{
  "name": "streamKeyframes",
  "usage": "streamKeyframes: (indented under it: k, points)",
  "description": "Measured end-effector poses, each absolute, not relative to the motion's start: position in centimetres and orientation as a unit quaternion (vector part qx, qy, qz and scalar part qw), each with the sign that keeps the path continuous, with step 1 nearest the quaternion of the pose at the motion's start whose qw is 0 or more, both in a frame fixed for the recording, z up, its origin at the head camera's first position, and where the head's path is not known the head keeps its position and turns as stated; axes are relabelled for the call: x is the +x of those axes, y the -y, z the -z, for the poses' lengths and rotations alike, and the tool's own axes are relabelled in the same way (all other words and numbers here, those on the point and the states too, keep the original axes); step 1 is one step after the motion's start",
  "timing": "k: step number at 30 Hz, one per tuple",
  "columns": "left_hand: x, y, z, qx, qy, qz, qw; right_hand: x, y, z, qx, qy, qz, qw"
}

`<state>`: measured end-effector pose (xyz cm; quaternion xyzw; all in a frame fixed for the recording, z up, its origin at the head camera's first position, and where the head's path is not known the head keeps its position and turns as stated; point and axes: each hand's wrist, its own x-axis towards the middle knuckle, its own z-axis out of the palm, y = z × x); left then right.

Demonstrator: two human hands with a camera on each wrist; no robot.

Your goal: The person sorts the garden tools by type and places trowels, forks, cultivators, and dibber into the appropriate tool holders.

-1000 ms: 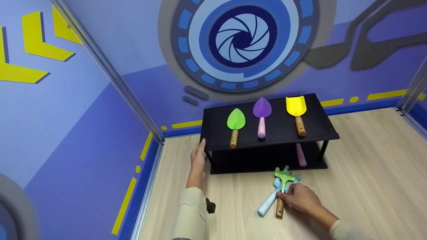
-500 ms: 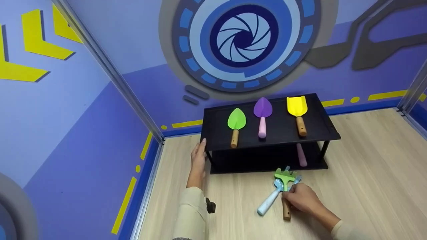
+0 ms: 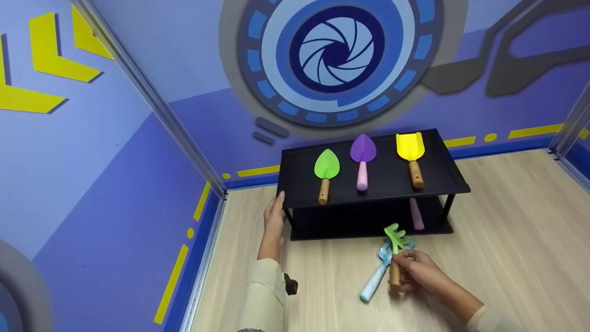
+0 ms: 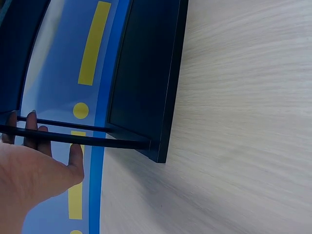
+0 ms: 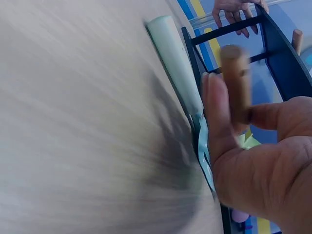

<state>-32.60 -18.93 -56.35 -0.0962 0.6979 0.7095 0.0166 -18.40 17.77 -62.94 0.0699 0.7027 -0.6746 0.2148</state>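
My right hand (image 3: 421,271) pinches a green hand rake (image 3: 394,239) by its wooden handle, tines toward the shelf. Seen from the right wrist, that wooden handle (image 5: 235,78) is between thumb and fingers, its end up off the table. Beneath the rake, a light blue pronged garden tool (image 3: 374,282) lies on the table, partly covered. My left hand (image 3: 274,221) rests against the left end of a black two-tier shelf (image 3: 299,173). In the left wrist view, the left hand's fingers (image 4: 31,122) extend by the shelf's thin posts (image 4: 78,140).
On the upper tier lie a green trowel (image 3: 327,164), a purple trowel (image 3: 363,148) and a yellow shovel (image 3: 410,147). A pink handle (image 3: 416,215) sticks out from the lower tier. Patterned blue walls (image 3: 198,115) stand behind and to the left.
My right hand has shifted the green rake slightly right, then raised and tilted it, its tines turning. The blue tool has moved slightly. The left hand stays put.
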Motion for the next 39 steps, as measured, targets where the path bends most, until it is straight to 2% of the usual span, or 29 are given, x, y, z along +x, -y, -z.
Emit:
streamKeyframes:
  k: [10,24,39]
  points:
    - [-32.7,18.8,56.3,-0.090,-0.695,-0.713,0.013,-18.5,-18.7,62.6,0.026,-0.616,0.752,0.234]
    - [-32.5,18.9,56.3,-0.099,-0.698,-0.708,0.022,-18.2,-19.5,61.4,-0.090,-0.458,0.833,0.297]
    - [-32.5,18.9,56.3,-0.100,-0.697,-0.710,0.021,-19.2,-19.4,61.1,-0.033,-0.529,0.802,0.276]
